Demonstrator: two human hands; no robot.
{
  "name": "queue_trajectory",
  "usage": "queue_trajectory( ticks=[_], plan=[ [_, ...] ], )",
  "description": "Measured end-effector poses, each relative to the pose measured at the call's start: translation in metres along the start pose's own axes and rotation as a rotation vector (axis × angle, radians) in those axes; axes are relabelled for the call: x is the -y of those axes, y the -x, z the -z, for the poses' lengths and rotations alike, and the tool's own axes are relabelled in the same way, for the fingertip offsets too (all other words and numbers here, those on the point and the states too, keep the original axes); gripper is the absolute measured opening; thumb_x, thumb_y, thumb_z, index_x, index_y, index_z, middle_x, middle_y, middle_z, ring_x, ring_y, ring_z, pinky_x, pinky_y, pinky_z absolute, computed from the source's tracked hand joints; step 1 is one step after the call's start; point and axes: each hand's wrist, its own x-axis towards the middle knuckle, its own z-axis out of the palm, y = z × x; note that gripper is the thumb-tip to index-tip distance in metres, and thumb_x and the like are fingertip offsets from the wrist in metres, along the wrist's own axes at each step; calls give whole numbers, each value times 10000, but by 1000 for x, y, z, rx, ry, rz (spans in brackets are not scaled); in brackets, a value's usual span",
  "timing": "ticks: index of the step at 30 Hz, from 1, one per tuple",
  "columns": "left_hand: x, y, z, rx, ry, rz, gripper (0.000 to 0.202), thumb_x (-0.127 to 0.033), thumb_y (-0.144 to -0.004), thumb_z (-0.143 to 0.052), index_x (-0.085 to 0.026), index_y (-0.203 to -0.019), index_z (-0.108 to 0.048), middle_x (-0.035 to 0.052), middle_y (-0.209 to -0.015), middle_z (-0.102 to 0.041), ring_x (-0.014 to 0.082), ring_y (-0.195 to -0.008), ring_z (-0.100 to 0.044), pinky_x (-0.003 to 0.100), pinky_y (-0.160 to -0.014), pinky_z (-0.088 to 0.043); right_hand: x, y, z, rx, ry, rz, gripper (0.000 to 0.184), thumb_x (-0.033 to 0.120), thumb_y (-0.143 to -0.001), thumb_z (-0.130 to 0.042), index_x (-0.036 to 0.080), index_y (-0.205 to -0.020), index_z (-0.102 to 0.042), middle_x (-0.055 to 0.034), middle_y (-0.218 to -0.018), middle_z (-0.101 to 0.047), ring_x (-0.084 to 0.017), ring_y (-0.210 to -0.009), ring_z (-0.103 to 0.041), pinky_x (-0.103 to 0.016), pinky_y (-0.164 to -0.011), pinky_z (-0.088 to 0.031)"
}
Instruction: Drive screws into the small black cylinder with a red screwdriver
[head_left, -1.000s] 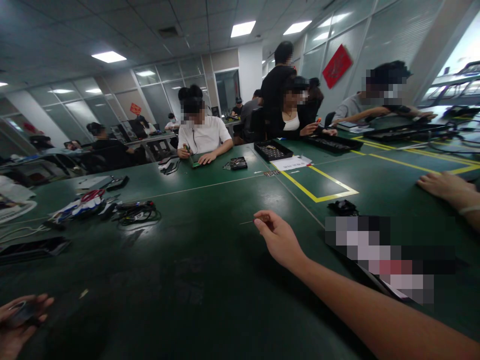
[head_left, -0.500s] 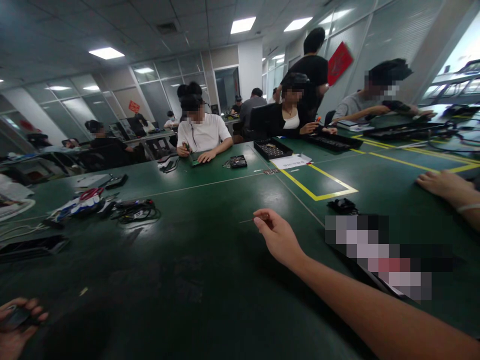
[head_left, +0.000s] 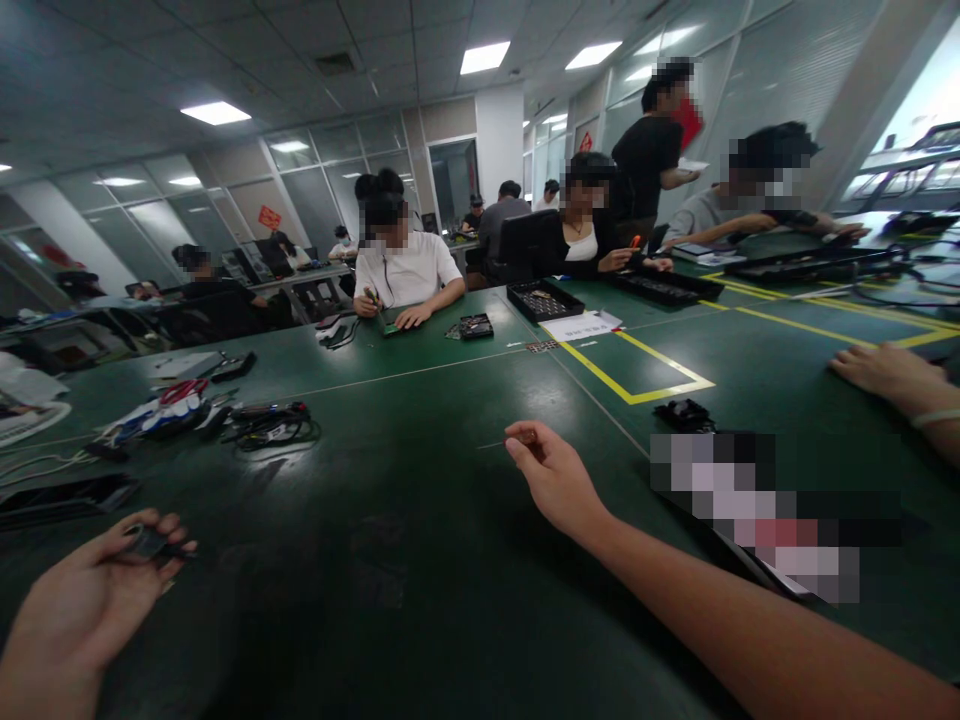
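My right hand (head_left: 553, 476) reaches out over the dark green table (head_left: 420, 560), its fingers pinched on a thin stick (head_left: 499, 442) that points left. My left hand (head_left: 90, 600) is at the lower left, palm up, with its fingers curled round a small dark part (head_left: 154, 545). The two hands are far apart, with bare green table between them.
A tangle of cables and tools (head_left: 217, 415) lies at the left, a black tray (head_left: 64, 495) nearer me. A small black part (head_left: 682, 413) sits by a yellow taped rectangle (head_left: 637, 370). Another person's hand (head_left: 889, 375) rests at the right edge. Several people sit across the table.
My left hand has risen from the lower left corner and moved right, still holding the small dark part. My right hand has stayed in place. A standing person at the back walked right.
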Motion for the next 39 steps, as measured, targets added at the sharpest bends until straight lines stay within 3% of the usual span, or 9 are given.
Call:
queue_trajectory(
  ticks=[5,7,10,12,14,16,22,31,39],
  plan=[
    [8,13,-68,382,53,71,215,-35,-684,-402,-150,-683,-584,15,-674,-590,141,-676,-549,222,-591,-515,-1,0,0,23,-29,-14,259,403,-957,-533,232,-1122,-638,-33,-964,-687,-193,-845,-643,-335,-749,-491],
    [19,22,-101,535,15,10,168,-63,-686,-436,-149,-700,-580,22,-690,-565,143,-664,-529,215,-581,-478,0,0,1,36,-21,-22,257,410,-964,-530,232,-1109,-645,-28,-952,-687,-192,-840,-641,-334,-747,-487],
    [44,43,-150,731,-124,-215,88,-168,-736,-516,-152,-769,-597,27,-748,-561,156,-709,-526,231,-612,-437,3,0,3,58,12,-22,273,466,-954,-549,219,-956,-665,-13,-838,-672,-187,-764,-624,-320,-694,-464],
    [63,59,-177,845,-339,-394,182,-142,-709,-557,-163,-882,-613,28,-850,-590,174,-799,-549,257,-687,-439,6,0,4,51,36,-19,319,508,-938,-564,215,-841,-645,0,-748,-640,-178,-692,-595,-311,-645,-439],
    [83,73,-198,898,-562,-575,356,-62,-672,-568,-184,-1005,-595,23,-912,-595,185,-830,-561,299,-762,-446,7,0,5,23,34,-19,335,515,-936,-561,214,-808,-629,7,-707,-619,-171,-656,-574,-309,-625,-426],
    [101,83,-212,875,-647,-704,362,-41,-749,-540,-192,-1077,-564,51,-1001,-609,211,-925,-583,345,-833,-456,7,0,6,-9,0,-17,320,493,-947,-542,211,-829,-635,0,-718,-630,-173,-669,-582,-312,-638,-435],
    [124,85,-219,907,-643,-916,237,-110,-895,-548,-209,-1104,-598,73,-1124,-627,243,-1088,-575,424,-1000,-438,5,-1,5,-75,-208,-2,292,473,-925,-560,199,-974,-649,-28,-784,-669,-174,-682,-609,-303,-626,-476],
    [119,85,-216,945,-620,-948,303,-166,-903,-629,-259,-1191,-651,45,-1171,-667,253,-1137,-585,448,-1053,-425,-2,0,-1,-7,-136,-3,273,437,-942,-557,215,-1076,-644,-55,-919,-719,-204,-826,-675,-334,-698,-521],
    [119,82,-215,971,-630,-930,372,-196,-897,-652,-300,-1255,-648,32,-1204,-679,251,-1142,-583,454,-1046,-419,-1,-2,3,19,-97,-14,235,418,-933,-561,219,-1036,-633,11,-715,-630,-171,-658,-616,-307,-631,-484]
  ],
)
